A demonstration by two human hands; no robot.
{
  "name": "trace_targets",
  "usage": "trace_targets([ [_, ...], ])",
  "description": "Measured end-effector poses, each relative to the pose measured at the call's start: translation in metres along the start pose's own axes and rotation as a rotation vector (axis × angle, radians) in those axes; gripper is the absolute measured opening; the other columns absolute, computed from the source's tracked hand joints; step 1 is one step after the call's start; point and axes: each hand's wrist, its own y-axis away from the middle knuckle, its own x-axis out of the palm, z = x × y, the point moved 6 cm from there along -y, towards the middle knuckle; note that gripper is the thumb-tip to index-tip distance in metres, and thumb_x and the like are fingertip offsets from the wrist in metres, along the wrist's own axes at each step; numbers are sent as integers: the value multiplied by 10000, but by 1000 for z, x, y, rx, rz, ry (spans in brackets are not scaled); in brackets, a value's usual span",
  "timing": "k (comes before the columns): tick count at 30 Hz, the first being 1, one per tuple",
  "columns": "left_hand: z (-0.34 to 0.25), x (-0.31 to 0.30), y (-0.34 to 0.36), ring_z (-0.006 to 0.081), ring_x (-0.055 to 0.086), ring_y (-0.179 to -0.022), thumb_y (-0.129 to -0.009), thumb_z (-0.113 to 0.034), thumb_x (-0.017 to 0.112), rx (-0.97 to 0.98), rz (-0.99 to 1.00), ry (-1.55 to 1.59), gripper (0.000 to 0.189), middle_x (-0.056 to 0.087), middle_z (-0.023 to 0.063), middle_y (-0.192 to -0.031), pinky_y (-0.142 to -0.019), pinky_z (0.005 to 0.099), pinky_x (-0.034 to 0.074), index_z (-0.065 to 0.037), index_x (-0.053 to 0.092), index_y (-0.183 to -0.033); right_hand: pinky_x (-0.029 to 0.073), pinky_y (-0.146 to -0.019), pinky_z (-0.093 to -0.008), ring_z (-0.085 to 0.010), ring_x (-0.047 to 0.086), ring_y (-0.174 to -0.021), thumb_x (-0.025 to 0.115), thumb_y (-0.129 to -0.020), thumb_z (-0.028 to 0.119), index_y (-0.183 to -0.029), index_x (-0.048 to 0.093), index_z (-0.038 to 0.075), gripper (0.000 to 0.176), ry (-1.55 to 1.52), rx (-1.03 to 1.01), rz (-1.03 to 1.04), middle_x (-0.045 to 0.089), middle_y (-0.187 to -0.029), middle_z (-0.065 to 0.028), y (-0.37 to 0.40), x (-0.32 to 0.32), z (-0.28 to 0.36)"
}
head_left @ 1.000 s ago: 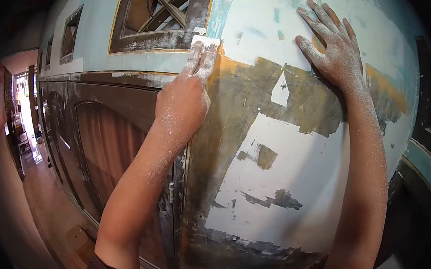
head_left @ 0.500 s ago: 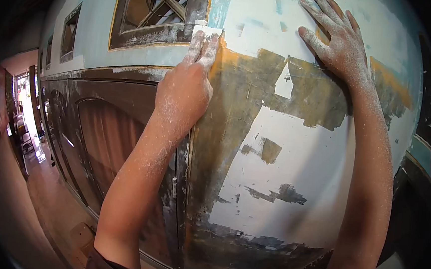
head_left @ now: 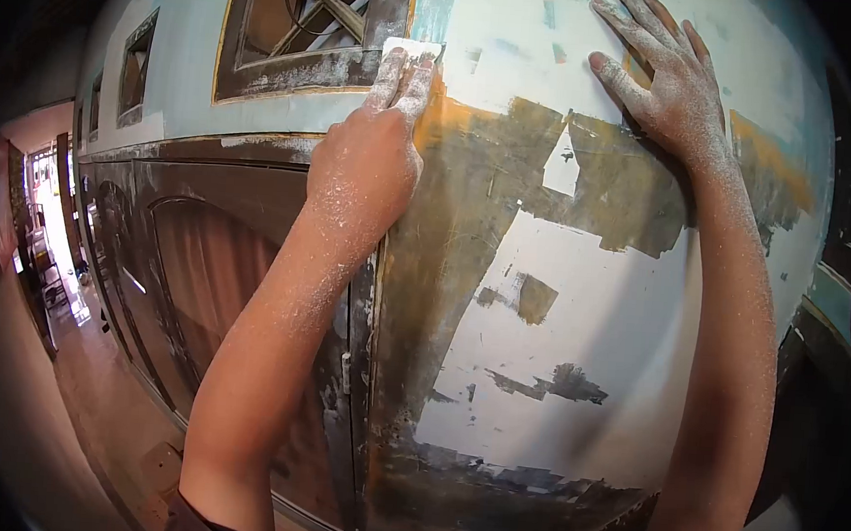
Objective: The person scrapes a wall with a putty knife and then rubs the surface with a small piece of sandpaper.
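Note:
My left hand [head_left: 366,153] is closed on a flat white scraper [head_left: 413,50], with two dust-covered fingers stretched along it. The scraper's edge lies against the wall beside the lower right corner of a dark window frame [head_left: 291,77]. Its lower part is hidden under my fingers and palm. My right hand [head_left: 670,85] lies open and flat on the upper wall, fingers spread and coated in white dust. Between my arms, the wall [head_left: 583,267] is patchy, with white areas, bare grey-brown areas and orange streaks. Pale blue paint shows near the top.
Below the left window is a dark wooden door panel [head_left: 220,241] with a curtain behind its arched opening. A smaller window [head_left: 135,68] sits farther left. A tiled passage [head_left: 92,371] runs toward a bright doorway at far left. Another dark frame [head_left: 841,245] stands at right.
The scraper has shifted slightly upward under my left fingers, and the white crumbs at its upper edge are gone from view. My right hand stays in place.

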Motion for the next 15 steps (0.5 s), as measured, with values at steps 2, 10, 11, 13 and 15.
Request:
trace_targets([
  [2,-1,0,3,458,628,-1167,-856,53,457,8,16,-6,765,399,144,-1630,-974,521,534,-180,428,-1585,200,-1265,-537,-357,343,-1520,623,-923,468,-1431,618,128,611,53,26,25,446,-1617,-139,3,0,2],
  [10,-2,-9,4,469,711,-967,-881,-57,573,105,-112,48,213,705,296,-1024,-870,549,573,53,723,-986,211,-1263,-519,-360,351,-1516,631,-929,435,-1449,604,141,598,73,37,21,466,-1601,-142,6,-4,7],
  [11,-3,-9,2,469,711,-967,-881,-57,573,109,-110,45,213,705,296,-1024,-870,549,573,53,723,-986,211,-1263,-519,-360,351,-1516,631,-929,435,-1449,604,141,598,71,42,21,466,-1601,-142,7,-5,6],
  [13,-4,-12,-5,471,709,-965,-881,-56,572,120,-128,32,213,706,292,-1023,-865,552,572,58,721,-982,213,-1263,-520,-364,352,-1515,628,-934,436,-1439,615,139,586,41,32,4,474,-1595,-144,6,-5,4],
  [15,-7,-13,-7,473,708,-967,-880,-55,571,124,-129,36,216,706,292,-1028,-869,554,571,61,719,-987,216,-1262,-521,-367,358,-1512,627,-934,439,-1429,625,140,578,17,27,-14,478,-1591,-145,6,1,-3],
])
